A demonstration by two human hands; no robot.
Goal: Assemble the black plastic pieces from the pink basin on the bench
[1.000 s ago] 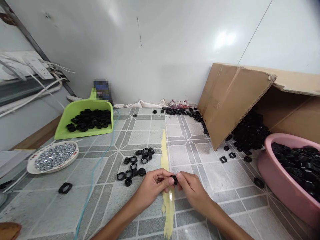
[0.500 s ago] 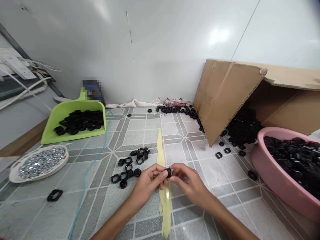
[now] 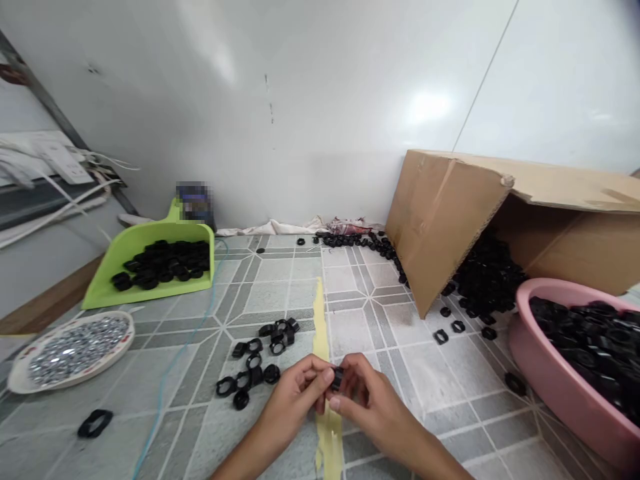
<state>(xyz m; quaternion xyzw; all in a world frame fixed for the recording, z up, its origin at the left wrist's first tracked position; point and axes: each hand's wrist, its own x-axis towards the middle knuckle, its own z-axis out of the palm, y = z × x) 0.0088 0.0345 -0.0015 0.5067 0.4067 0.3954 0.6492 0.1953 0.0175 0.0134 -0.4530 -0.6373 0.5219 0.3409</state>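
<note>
Over a yellow strip (image 3: 321, 327) on the tiled floor, both of my hands meet at one small black plastic ring (image 3: 337, 379). The thumb and fingers of my left hand (image 3: 297, 393) pinch it from the left. My right hand (image 3: 373, 403) has its fingertips closed around the right side, partly hiding it. A loose group of similar black rings (image 3: 255, 361) lies just left of my left hand; some stand on edge. One more black ring (image 3: 95, 423) sits apart at the lower left.
Left: a green dustpan (image 3: 117, 250) full of black rings, and a white plate (image 3: 129, 331) heaped with small silvery metal pieces. A thin teal cord (image 3: 167, 373) crosses the floor. Right: a tipped cardboard box (image 3: 435, 227) spilling black rings, and a pink basin (image 3: 530, 353) full of them.
The whole view has shifted, so the floor and hands appear lower. My hands stay together on the ring, and the right fingers have changed their hold slightly, with the thumb lower.
</note>
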